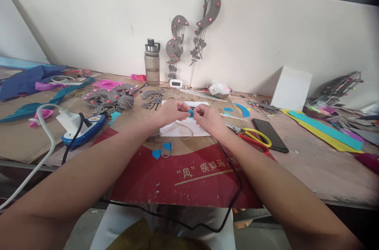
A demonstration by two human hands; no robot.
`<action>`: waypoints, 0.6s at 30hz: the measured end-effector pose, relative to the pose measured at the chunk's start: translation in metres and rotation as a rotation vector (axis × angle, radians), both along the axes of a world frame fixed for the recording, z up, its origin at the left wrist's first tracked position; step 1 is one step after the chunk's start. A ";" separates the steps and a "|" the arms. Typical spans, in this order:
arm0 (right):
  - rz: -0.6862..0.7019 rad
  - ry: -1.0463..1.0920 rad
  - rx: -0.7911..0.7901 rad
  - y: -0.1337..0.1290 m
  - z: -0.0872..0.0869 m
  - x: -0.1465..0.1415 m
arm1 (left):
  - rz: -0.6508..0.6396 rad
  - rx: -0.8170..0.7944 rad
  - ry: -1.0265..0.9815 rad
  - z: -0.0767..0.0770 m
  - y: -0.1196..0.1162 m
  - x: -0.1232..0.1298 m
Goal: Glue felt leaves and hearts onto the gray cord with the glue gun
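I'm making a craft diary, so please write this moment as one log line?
left hand: pinching small blue piece | right hand: fingertips at same piece | under hands: white sheet | right side: scissors, phone

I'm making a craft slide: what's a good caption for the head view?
Left hand and right hand meet at a small blue piece over a white sheet.

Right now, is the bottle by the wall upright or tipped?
Upright: the bottle stands vertical in front of the white wall, with its cap at the top.
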State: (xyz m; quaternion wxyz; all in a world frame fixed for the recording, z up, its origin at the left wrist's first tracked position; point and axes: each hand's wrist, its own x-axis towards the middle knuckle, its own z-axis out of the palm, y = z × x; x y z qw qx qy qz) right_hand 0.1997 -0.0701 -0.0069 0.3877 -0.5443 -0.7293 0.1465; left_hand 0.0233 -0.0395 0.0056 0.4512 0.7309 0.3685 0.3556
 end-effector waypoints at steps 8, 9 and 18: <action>0.015 0.197 -0.081 0.009 -0.005 0.005 | 0.018 -0.126 -0.143 -0.002 0.004 -0.001; 0.025 0.230 -0.089 0.010 -0.005 0.005 | 0.023 -0.144 -0.158 -0.002 0.004 -0.001; 0.250 0.197 0.081 0.005 0.003 0.002 | -0.165 -0.437 -0.370 -0.001 0.007 -0.004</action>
